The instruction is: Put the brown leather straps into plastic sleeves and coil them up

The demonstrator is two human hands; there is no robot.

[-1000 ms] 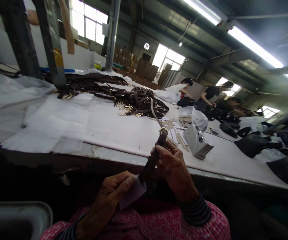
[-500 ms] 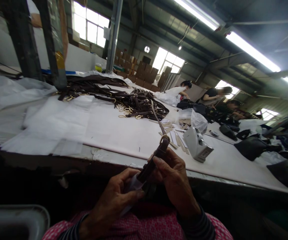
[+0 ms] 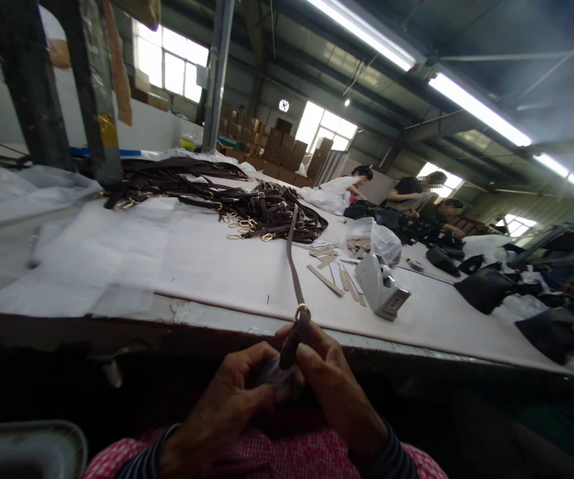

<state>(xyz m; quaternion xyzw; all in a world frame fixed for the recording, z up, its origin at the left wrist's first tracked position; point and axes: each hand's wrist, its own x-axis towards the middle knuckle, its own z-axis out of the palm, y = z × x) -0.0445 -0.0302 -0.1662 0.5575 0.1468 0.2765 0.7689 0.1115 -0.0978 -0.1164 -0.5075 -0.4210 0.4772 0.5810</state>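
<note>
Workshop hall, one long white tabletop [image 3: 207, 279]. Two hands, fingers nearly closed: left hand [image 3: 234, 392] pinches one pale wrap [image 3: 271, 374], right hand [image 3: 337, 386] grips one brown strap [image 3: 292, 267] just below its buckle [image 3: 302, 312]. Strap's held end sits between them, on the near side of the table edge; other end reaches the strap pile [image 3: 267, 209], too tangled to count. One tape dispenser [image 3: 384, 289] to the right, beside loose card strips [image 3: 325, 281], count unclear. White surface shows between pile and near edge.
</note>
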